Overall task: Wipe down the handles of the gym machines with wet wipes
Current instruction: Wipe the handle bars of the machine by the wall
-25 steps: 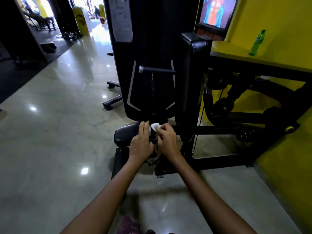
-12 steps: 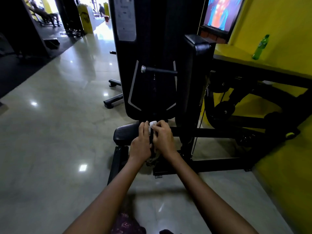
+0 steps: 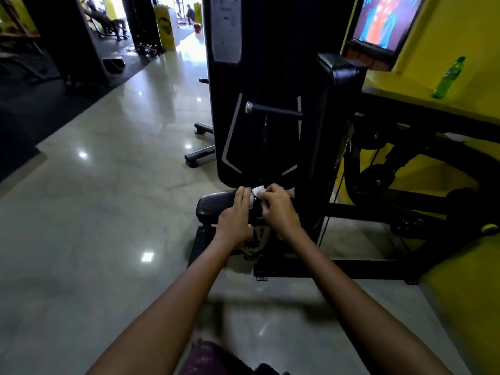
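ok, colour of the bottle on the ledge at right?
Green bottle, standing on the yellow ledge; the head view shows it.

A gym: a tall black weight-stack machine [image 3: 270, 90] with a padded black seat [image 3: 216, 205] stands on a polished grey stone floor [image 3: 108, 212]. Left of the machine lie black rubber mats [image 3: 40, 104]; right of it, yellow walls [image 3: 446, 36].
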Motion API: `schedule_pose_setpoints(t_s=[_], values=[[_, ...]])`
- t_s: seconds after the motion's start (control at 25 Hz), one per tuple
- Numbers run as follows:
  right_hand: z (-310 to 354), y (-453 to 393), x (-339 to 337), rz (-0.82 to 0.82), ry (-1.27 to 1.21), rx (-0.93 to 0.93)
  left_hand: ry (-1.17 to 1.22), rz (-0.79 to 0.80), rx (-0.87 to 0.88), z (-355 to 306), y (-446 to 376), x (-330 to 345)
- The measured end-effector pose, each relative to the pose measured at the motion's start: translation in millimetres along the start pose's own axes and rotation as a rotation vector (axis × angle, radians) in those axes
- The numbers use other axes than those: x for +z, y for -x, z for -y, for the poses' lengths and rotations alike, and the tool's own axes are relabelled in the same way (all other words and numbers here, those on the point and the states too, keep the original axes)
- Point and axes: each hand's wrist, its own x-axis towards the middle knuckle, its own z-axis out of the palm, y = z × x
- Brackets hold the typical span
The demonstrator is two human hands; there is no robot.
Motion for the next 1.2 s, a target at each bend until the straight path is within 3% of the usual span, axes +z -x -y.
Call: schedule_pose_setpoints(t_s=[0.12, 0.32, 0.44, 0.64, 0.88, 1.08, 1.2], values=[[-4, 1, -6, -0.028, 0.007, 0.065, 0.008, 0.028, -0.041, -6, 0, -2], [-1, 14, -4, 0.032, 0.001, -0.078, 0.013, 0.044, -0.056, -9, -2, -4], [-12, 4, -13, -0.056, 0.075, 0.088, 0.003, 0.04, -0.067, -12, 0, -4], [-1, 1, -6, 0.046, 0.029, -0.004, 0.028, -0.045, -0.038, -9, 0, 2], [-7, -6, -14, -0.043, 0.043, 0.084, 0.103, -0.142, -0.014, -9, 2, 8], [-10, 11, -11, 0.079, 0.011, -0.154, 0.144, -0.181, -0.02, -8, 2, 12], [-28, 10, -16, 0.05, 0.057, -0.096, -0.005, -0.207, -0.051, -7, -1, 12]])
